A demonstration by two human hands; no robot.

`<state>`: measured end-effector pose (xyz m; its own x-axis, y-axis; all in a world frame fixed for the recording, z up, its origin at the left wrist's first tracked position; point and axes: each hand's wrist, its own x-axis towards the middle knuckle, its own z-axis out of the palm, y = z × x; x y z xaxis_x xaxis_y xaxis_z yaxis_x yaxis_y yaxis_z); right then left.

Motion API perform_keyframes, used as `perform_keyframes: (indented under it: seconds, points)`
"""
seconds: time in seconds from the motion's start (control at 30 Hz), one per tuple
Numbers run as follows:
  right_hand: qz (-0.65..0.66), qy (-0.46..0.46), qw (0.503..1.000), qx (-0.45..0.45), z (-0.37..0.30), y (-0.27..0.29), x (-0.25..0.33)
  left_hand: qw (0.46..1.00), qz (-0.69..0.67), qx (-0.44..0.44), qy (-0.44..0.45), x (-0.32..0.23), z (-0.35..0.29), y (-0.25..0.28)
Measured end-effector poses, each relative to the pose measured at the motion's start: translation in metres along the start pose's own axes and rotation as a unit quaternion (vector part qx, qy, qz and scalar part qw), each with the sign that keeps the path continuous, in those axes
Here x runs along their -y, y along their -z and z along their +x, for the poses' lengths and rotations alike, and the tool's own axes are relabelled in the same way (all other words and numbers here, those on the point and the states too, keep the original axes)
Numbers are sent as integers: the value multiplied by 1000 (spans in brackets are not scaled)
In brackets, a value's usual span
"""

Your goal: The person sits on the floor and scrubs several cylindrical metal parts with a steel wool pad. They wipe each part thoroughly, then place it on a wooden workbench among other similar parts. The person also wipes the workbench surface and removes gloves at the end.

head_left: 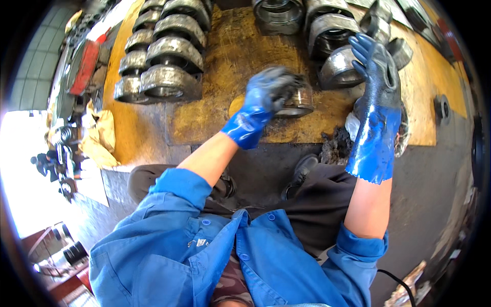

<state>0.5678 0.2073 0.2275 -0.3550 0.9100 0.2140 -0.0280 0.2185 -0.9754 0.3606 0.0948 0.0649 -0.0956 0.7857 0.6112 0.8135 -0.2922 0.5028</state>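
Observation:
Both hands wear long blue rubber gloves with blackened, greasy fingers. My left hand is curled, fingers bent, at the upper left side of a thick metal ring that lies on the stained yellow board. Its fingertips are dark and a little blurred, so what they grip is hidden. My right hand is raised on the right, open, with the fingers stretched out and nothing in them. Just left of it, partly behind the fingers, lies a metal ring housing.
Rows of ring housings stand on the board at the left, more at the back right. A dark greasy clump lies at its front edge by my shoe. Brown paper lies left, a small ring far right.

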Motion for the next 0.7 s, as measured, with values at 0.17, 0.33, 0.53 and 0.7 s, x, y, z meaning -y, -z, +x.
perform_keyframes:
  seconds: [0.17, 0.33, 0.53, 0.7]
  points:
    - [16, -10, 999, -33, -13, 33, -6, 975, -131, -98, 150, 56, -58, 3]
    - [25, -19, 998, -61, -10, 54, -10, 998, 50, -13, -21, -3, 7, -25]
    - [38, -14, 996, -78, 2, 57, -24, 867, 203, 455, -3, -49, 75, -93]
    - [71, 2, 995, -71, 18, 39, -34, 916, -174, 281, 228, -27, 80, -95]
